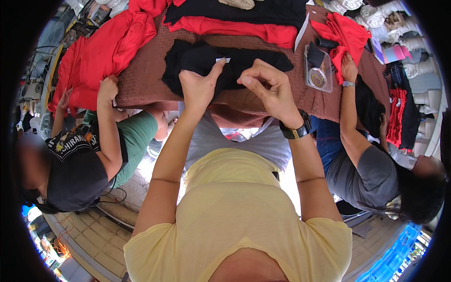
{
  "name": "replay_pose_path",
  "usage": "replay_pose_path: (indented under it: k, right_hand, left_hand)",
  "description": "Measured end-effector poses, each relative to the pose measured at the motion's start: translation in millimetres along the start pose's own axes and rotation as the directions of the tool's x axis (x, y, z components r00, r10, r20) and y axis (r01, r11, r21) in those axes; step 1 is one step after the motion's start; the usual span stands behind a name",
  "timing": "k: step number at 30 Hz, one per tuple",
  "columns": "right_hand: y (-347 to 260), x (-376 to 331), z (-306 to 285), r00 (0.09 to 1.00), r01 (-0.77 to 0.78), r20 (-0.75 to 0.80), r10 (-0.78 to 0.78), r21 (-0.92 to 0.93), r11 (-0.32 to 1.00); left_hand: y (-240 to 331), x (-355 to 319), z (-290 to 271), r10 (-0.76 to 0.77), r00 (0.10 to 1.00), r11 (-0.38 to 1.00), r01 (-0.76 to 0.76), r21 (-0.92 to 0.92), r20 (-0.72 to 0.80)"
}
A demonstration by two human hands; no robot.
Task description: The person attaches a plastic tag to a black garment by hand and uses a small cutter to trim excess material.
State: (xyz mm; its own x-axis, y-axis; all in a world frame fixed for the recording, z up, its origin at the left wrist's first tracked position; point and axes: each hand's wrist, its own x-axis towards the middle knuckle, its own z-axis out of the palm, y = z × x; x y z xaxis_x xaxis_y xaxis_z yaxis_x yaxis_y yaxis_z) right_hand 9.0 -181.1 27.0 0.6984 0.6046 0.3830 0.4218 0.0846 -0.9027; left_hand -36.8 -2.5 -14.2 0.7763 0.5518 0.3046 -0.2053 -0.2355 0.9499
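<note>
A black garment [256, 58] lies bunched across the near side of the table in front of me. My left hand [198, 88] is closed on its near edge, with the thumb pointing up. By that thumb tip a small white label [227, 60] shows against the black cloth. To the right, my right hand [273, 89] is held just over the garment's near edge, thumb and forefinger pinched together. Whatever sits in that pinch is too fine to make out.
A brown cloth covers the table [141, 70]. Right of my hands sits a clear plastic box [308, 84] holding a black pad and a round item. Red garments [103, 54] lie left, far and right. Co-workers on both sides handle cloth.
</note>
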Motion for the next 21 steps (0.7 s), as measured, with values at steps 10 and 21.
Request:
replay_pose_path:
  k: [10, 21]
  right_hand:
    - [-8.3, -4.4, 10.7, 0.999, 0.009, 0.038, -0.007, -0.052, 0.999]
    - [-14.7, -1.3, 13.9, 0.999, 0.020, 0.044, -0.018, -0.054, 0.998]
  left_hand:
    - [-2.4, -0.4, 2.0, -0.029, 0.999, 0.994, 0.027, -0.101, -0.024]
    - [-6.5, 2.7, -6.9, -0.210, 0.970, 0.876, 0.242, -0.417, 0.122]
